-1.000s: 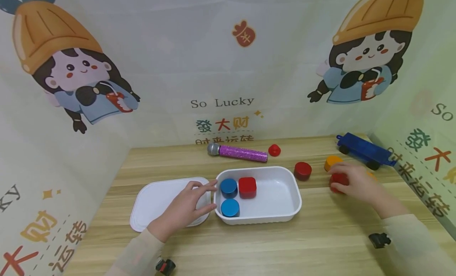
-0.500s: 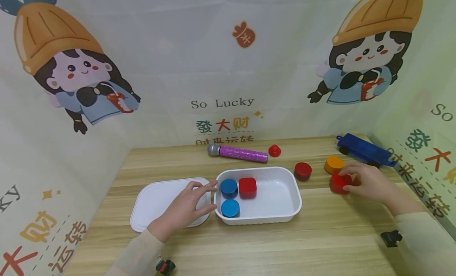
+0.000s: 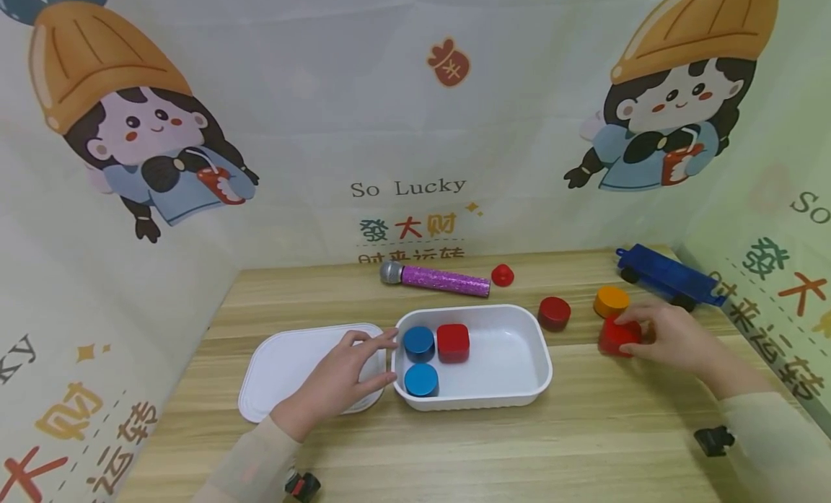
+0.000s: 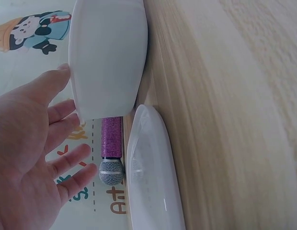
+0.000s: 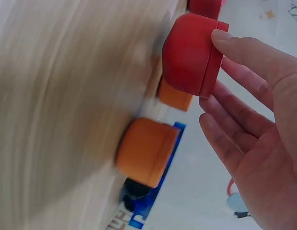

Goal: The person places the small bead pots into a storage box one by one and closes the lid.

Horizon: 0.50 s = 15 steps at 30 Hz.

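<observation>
My right hand (image 3: 675,337) pinches a red block (image 3: 620,335) with a rounded square top, thumb on the near side and fingers at the far side. In the right wrist view the thumb presses the rim of this red block (image 5: 191,55); whether it touches the table is unclear. My left hand (image 3: 334,377) rests against the left end of a white box (image 3: 506,398), fingers loosely spread and touching its rim. Two round blue blocks (image 3: 420,380) and a red rounded-square block (image 3: 453,343) sit at the box's left side.
Behind the right hand lie a round orange block (image 3: 612,301), another orange block (image 5: 146,151) and a blue toy trailer (image 3: 669,272). A round red block (image 3: 555,313), a small red piece (image 3: 503,275) and a purple microphone (image 3: 444,280) lie farther back. A white lid (image 3: 279,373) lies left.
My right hand has shifted right, uncovering the orange block, and changed its hold on the red block, which moved slightly left. The left hand stays at the box.
</observation>
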{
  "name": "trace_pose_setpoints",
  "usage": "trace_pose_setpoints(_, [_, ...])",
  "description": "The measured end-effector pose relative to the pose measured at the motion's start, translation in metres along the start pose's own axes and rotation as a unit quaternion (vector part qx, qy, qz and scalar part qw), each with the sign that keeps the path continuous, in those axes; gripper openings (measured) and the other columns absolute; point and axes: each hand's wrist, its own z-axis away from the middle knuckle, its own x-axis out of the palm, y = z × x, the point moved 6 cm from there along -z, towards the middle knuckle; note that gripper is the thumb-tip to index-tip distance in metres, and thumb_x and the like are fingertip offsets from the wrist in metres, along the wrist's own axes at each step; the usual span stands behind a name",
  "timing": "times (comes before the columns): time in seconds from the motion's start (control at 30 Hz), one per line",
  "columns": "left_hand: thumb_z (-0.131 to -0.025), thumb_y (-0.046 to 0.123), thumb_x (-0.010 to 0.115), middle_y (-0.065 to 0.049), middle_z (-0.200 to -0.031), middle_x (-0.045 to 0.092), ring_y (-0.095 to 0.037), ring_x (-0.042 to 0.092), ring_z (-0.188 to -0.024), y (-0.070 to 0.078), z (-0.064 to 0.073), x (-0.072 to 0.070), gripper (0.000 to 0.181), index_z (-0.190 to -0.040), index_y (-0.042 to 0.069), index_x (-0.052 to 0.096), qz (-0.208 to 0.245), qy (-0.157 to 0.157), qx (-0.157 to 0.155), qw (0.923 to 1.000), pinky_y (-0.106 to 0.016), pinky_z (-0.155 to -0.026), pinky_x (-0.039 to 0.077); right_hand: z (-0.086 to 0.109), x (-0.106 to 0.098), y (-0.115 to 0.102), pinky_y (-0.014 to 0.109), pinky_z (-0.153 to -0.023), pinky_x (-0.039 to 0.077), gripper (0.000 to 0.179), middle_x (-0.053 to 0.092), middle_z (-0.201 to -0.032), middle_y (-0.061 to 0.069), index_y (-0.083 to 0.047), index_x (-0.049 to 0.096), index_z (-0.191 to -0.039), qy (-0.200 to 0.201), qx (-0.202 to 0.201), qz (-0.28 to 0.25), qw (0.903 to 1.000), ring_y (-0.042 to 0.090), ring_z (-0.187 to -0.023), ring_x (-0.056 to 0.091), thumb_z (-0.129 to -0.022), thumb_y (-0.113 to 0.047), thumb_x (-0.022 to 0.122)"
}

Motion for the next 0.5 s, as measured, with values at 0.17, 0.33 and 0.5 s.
trace_pose_setpoints(0.17, [-0.095, 0.045, 0.074, 0.009, -0.137, 0.064, -0.023, 0.051, -0.133, -0.002, 0.0, 0.001, 0.069, -0.156, 0.03, 0.047, 0.003, -0.007, -0.011, 0.9999, -0.052, -0.106, 0.052, -0.003, -0.006, -0.019, 0.055, -0.091, 0.058, 0.037, 0.072, -0.12, 0.021, -0.008, 0.077, -0.111, -0.001, 0.018, -0.001, 0.9998, 0.038, -0.105, 0.065, -0.081, -0.025, 0.089])
trace_pose_setpoints(0.33, [-0.095, 0.047, 0.073, 0.011, -0.137, 0.064, -0.023, 0.05, -0.133, -0.002, 0.0, 0.001, 0.07, -0.157, 0.031, 0.045, 0.004, -0.013, -0.018, 0.9998, -0.051, -0.107, 0.052, -0.009, -0.012, -0.044, 0.065, -0.099, 0.052, 0.039, 0.069, -0.128, 0.023, -0.01, 0.077, -0.115, -0.009, 0.027, 0.003, 0.9996, 0.047, -0.122, 0.059, -0.083, -0.029, 0.088])
trace_pose_setpoints(0.5, [-0.095, 0.047, 0.073, 0.01, -0.137, 0.064, -0.023, 0.05, -0.133, -0.003, 0.0, 0.001, 0.069, -0.157, 0.03, 0.046, 0.004, -0.011, -0.017, 0.9998, -0.051, -0.106, 0.052, -0.017, -0.02, -0.076, 0.061, -0.094, 0.056, 0.039, 0.07, -0.125, 0.019, -0.013, 0.078, -0.114, 0.011, -0.002, 0.02, 0.9997, 0.042, -0.117, 0.063, -0.081, -0.031, 0.089])
